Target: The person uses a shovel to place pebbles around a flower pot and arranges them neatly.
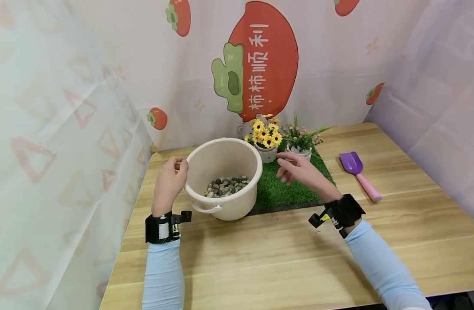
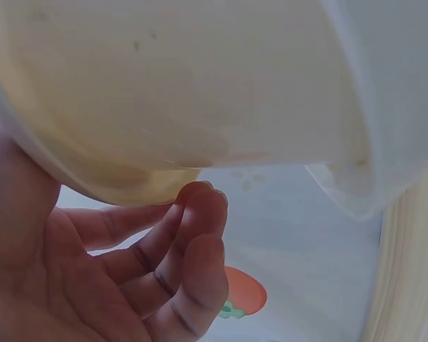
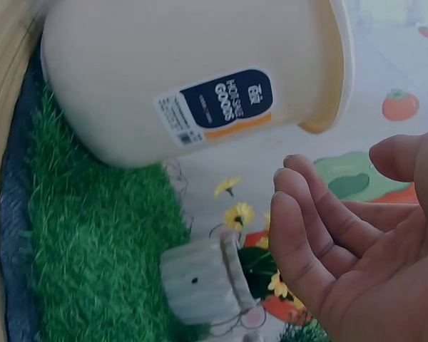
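Observation:
A cream bucket (image 1: 244,202) stands upright, overlapping the left part of the green turf mat (image 1: 287,189), with grey and tan pebbles (image 1: 226,187) on its bottom. My left hand (image 1: 171,183) is at the left side of its rim, fingers loosely bent. In the left wrist view those fingers (image 2: 200,274) lie right by the rim, which hides the thumb. To the right of the bucket, my right hand (image 1: 298,170) hovers over the mat, apart from the bucket. Its relaxed fingers hold nothing in the right wrist view, where the bucket's label (image 3: 228,103) shows.
Behind the mat's front half stand a pot of yellow flowers (image 1: 265,153) and a pot with pink blooms and grass (image 1: 298,148). A purple scoop with a pink handle (image 1: 366,187) lies at the right on the wooden table (image 1: 260,267). A printed cloth (image 1: 190,94) hangs behind.

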### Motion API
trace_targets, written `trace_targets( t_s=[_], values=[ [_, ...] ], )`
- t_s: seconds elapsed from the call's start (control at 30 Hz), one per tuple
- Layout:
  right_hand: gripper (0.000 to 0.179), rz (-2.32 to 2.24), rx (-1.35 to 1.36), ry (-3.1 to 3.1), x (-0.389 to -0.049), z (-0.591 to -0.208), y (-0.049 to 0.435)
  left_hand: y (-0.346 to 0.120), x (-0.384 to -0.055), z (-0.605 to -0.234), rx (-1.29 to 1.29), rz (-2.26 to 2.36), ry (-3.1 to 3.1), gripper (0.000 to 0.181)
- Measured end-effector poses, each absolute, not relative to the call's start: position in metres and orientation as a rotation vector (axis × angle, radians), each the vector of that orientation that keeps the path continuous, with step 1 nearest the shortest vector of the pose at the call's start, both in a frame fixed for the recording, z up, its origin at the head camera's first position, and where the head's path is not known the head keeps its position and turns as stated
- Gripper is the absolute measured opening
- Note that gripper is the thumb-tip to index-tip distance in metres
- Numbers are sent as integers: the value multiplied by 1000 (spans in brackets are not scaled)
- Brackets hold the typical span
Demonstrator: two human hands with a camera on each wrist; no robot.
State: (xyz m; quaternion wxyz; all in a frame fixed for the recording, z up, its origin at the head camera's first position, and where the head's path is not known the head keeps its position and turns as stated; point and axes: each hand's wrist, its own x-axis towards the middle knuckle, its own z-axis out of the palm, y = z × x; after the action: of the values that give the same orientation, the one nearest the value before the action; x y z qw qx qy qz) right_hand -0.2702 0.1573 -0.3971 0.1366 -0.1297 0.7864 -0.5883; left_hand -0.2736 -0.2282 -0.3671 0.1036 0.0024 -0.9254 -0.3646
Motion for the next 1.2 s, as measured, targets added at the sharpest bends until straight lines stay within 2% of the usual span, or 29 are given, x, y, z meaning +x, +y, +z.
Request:
trace_targets(
  t_s=[0.57,0.93,1.2],
  values=[
    [66,-1632,-299,2375,-258,-420,225,-231,-283,-365,-16,-1128,-2714,48],
    [63,-1666,-257,2393,-244,-427,252,-232,-282,-369,-14,-1138,-2687,49],
    [53,-1655,-280,2463,-239,-425,277,-231,-283,-374,-7,-1160,-2665,46]
  ],
)
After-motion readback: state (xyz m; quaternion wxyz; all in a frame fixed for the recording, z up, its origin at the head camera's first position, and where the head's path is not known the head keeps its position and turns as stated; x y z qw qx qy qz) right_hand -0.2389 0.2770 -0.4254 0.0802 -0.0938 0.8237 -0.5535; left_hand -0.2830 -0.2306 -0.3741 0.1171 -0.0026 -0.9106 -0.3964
